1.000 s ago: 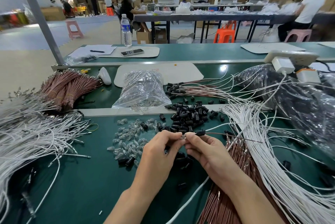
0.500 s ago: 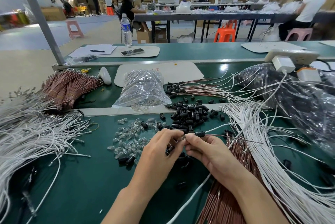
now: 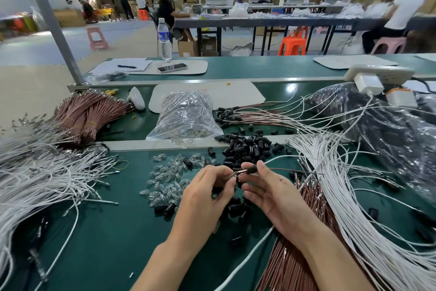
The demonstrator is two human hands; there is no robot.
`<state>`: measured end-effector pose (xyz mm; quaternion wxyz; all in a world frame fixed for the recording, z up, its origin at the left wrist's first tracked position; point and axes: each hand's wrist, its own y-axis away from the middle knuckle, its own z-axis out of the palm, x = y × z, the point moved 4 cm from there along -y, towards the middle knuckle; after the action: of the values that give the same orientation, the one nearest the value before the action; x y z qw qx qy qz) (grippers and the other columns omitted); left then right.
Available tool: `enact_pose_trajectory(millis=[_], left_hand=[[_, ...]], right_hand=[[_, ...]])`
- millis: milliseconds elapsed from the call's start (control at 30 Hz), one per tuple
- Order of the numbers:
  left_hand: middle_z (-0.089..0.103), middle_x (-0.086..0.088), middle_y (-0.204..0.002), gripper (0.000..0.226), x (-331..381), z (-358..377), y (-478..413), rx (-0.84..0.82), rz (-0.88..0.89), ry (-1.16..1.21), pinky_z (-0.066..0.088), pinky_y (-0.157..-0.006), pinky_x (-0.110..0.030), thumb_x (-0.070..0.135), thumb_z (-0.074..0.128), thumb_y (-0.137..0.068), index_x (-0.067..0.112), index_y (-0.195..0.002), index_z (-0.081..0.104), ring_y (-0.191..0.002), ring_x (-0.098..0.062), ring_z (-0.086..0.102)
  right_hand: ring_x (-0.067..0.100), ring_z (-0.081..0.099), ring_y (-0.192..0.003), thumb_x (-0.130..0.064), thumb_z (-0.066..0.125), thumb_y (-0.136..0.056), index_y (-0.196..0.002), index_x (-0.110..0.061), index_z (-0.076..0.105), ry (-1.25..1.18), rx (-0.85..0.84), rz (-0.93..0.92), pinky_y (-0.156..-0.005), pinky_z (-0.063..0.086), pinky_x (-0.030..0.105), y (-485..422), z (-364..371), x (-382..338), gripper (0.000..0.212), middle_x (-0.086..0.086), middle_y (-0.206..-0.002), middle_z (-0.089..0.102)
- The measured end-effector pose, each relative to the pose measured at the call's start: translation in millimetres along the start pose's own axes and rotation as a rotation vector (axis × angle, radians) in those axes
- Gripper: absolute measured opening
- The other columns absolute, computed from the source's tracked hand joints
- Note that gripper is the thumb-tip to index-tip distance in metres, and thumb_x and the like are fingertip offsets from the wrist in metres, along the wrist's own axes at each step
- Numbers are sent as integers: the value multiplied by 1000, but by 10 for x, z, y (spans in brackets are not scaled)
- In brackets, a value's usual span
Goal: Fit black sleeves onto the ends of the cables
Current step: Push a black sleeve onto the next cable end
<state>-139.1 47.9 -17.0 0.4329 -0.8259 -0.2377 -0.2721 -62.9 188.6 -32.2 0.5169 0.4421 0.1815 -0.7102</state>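
- Left hand (image 3: 207, 192) pinched on the small clear bulb end (image 3: 232, 174) of a cable, above the green table (image 3: 113, 231)
- Right hand (image 3: 271, 192) pinched by thumb and forefinger on a black sleeve (image 3: 252, 169), lower fingers spread loose
- Sleeve threaded on the brown cable (image 3: 292, 171), just right of the bulb end
- Loose black sleeves (image 3: 247, 146) heaped just beyond the hands
- Clear bulbs (image 3: 165, 180) scattered to the left, white cables (image 3: 354, 208) fanned at right
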Motion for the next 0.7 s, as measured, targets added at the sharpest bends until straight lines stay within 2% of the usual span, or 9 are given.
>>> enact_pose_trajectory(millis=[133,333,467,700], left_hand=[[64,20,-96,15,16,0,10,-6,1,19,41,-82,-3,20,70,-92,24,-106,66,-93,6,61],[65,19,-97,14,20,29,22,-13,20,38,43,-83,-6,18,70,-93,22,-106,67,-93,4,62],[65,22,-98,13,16,37,25,-3,17,75,44,-82,-6,29,64,-93,24,-105,68,-94,3,63],[69,19,-100,15,-48,40,10,-1,-12,119,47,-82,-10,21,70,-91,22,-106,72,-96,-2,67]], right_hand=[[17,72,-77,-35,63,-91,-101,-4,80,29,-20,22,-66,60,24,25,33,28,36,19,-99,76],[15,71,-75,-40,68,-84,-96,-4,81,54,-71,18,-67,59,23,29,95,60,40,14,-90,76],[16,71,-74,-43,70,-81,-91,-3,81,66,-69,8,-65,59,23,29,93,82,43,16,-90,75],[16,71,-77,-44,70,-84,-96,-4,81,103,-101,5,-69,59,23,21,85,79,43,16,-96,76]])
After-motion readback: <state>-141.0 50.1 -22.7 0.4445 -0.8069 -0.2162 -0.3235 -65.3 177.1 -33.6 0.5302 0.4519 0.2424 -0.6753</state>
